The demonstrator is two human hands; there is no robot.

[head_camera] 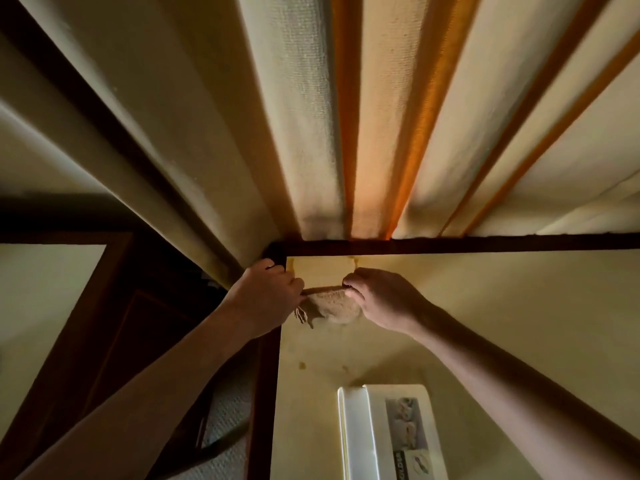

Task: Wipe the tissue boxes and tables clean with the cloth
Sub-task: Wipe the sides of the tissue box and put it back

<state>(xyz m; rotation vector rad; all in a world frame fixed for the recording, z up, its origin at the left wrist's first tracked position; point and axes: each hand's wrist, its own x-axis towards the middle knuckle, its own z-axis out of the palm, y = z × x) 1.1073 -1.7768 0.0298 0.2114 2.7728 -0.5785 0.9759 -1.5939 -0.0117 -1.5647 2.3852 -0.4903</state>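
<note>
A tan cloth (pixel 332 306) hangs bunched between my two hands just above the far left corner of the pale yellow table (pixel 485 323). My left hand (pixel 266 292) pinches its left end and my right hand (pixel 377 296) pinches its right end, so its top edge is stretched between them. A white tissue box (pixel 391 434) with a printed picture on its top lies on the table near me, well below the cloth.
Cream curtains (pixel 311 116) with orange stripes hang right behind the table's dark back rim (pixel 485 244). A dark wooden frame (pixel 114 323) and a second pale surface (pixel 41 289) lie to the left. Grey carpet (pixel 228 427) shows beside the table's left edge.
</note>
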